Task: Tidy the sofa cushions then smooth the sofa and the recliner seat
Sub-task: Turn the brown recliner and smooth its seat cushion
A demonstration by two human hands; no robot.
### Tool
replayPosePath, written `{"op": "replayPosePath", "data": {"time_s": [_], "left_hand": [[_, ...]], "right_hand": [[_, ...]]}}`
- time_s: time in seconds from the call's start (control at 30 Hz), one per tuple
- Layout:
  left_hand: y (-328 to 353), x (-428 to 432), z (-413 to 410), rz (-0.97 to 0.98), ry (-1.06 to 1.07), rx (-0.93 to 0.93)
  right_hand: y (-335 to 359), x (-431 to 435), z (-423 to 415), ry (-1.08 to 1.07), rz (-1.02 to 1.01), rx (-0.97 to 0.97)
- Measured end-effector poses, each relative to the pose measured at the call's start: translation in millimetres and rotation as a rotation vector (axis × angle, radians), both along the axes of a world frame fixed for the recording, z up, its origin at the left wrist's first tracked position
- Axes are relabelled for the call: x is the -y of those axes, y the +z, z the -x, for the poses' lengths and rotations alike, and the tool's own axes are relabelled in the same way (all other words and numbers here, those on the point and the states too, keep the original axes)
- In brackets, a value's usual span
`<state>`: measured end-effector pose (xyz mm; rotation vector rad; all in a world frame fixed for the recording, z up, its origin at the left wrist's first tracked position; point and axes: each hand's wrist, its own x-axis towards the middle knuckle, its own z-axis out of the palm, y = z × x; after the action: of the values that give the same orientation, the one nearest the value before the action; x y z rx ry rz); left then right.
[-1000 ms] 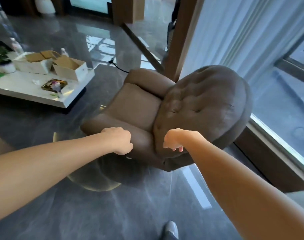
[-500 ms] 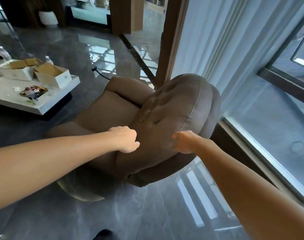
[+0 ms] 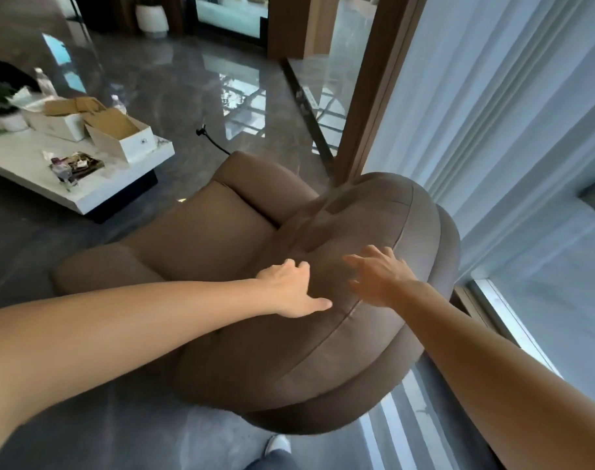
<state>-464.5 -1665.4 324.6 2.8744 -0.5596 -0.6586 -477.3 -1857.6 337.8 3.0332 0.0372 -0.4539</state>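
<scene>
Brown recliner [image 3: 221, 239] at frame centre, both hands on its backrest.
Left hand [image 3: 291, 288] and right hand [image 3: 379, 279]: fingers spread open, gripping nothing.

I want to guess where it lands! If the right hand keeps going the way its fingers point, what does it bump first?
Probably the recliner's padded backrest. The right hand is open, fingers spread, pointing up and left over it. Depth is unclear; it may already touch.
</scene>
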Motion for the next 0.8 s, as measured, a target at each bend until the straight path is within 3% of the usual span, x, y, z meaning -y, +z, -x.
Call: {"op": "replayPosePath", "data": {"time_s": [0.13, 0.43, 0.6, 0.8], "left_hand": [[-8.2, 53.5, -33.4, 0.059, 0.083, -0.043], [-39.4, 108.5, -53.7, 0.052, 0.244, -0.191], [-53.9, 123.1, -44.7, 0.080, 0.349, -0.300], [-58.6, 135.5, -34.1, 0.109, 0.401, -0.232]], "right_hand": [[-3.5, 55.7, -58.6, 0.072, 0.033, -0.032], [-37.4, 101.3, -160.7, 0.456, 0.087, -0.452], [-59.4, 94.5, -177.9, 0.639, 0.102, -0.500], [-71.2, 103.8, -180.5, 0.679, 0.058, -0.487]]}}
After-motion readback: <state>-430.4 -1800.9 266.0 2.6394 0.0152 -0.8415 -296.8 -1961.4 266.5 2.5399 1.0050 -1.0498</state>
